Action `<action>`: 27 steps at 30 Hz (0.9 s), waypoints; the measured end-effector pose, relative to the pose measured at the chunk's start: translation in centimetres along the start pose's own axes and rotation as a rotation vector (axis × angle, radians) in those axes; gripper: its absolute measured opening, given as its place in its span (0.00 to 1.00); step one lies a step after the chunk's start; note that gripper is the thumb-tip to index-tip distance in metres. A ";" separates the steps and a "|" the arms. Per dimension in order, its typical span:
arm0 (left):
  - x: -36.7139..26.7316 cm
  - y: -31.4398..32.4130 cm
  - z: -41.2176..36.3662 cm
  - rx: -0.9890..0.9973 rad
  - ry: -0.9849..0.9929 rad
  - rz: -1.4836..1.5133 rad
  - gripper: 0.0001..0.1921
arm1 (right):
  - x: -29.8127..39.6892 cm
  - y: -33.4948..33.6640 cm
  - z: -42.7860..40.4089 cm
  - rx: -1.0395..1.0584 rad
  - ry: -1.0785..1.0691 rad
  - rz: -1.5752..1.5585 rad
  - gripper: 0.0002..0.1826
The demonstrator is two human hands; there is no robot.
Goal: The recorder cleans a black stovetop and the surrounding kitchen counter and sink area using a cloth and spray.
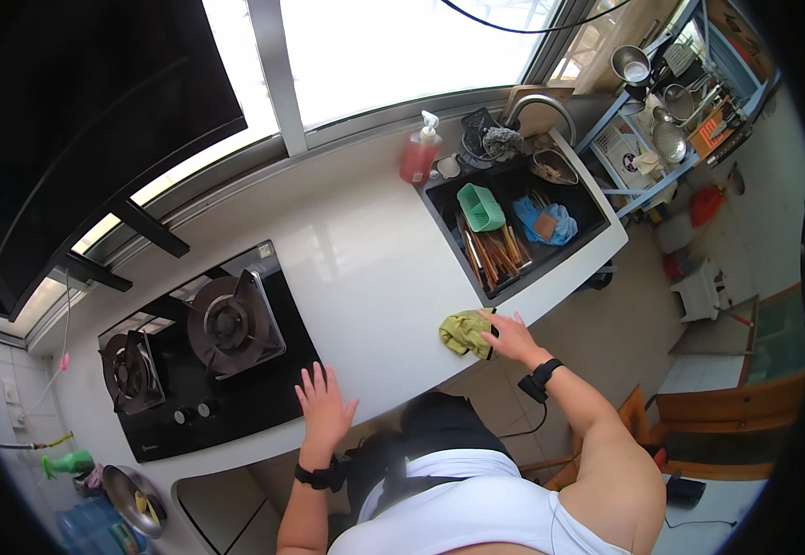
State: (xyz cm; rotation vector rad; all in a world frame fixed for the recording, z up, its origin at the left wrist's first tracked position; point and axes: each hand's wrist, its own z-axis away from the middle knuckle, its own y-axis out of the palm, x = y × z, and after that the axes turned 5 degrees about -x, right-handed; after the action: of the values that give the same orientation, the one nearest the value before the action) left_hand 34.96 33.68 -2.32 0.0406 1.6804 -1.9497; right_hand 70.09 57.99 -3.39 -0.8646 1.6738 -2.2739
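Note:
My left hand (325,411), palm down with fingers spread, is over the front right corner of the black glass gas hob (264,409) and the white countertop (368,298). It holds nothing. The hob has two burners with dark pan supports (229,326) and two knobs. My right hand (513,338) is at the counter's front edge, its fingers apart. Its thumb and index finger overlap the right edge of a crumpled yellow-green cloth (463,333); whether they press on it is unclear. A black band with a small device is on each wrist.
Right of the counter, a black sink (506,286) holds a green plastic basket (480,208), many chopsticks (493,257) and a blue cloth (548,220). Behind are a red soap pump bottle (420,154) and a curved faucet (548,100). A black range hood (97,125) overhangs the left.

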 end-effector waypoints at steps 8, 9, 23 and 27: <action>5.2 -1.9 4.4 -0.144 -0.250 0.071 0.48 | -8.0 -18.3 3.3 -0.594 0.176 -0.028 0.12; 5.8 -2.0 4.9 -0.156 -0.282 0.077 0.48 | -7.9 -21.1 3.1 -0.649 0.170 -0.013 0.12; 7.9 -7.4 7.4 -0.350 -0.650 0.042 0.42 | 5.3 -28.6 -23.2 -0.408 -0.222 -0.015 0.21; 6.9 -8.2 8.6 -0.375 -0.693 0.026 0.42 | 5.5 -23.2 -32.9 -0.242 -0.021 0.042 0.30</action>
State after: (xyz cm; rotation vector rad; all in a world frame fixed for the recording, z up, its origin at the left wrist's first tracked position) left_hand 28.44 23.54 4.37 -0.6700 1.5034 -1.3611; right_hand 51.76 90.06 13.49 -0.8880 1.9670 -2.0564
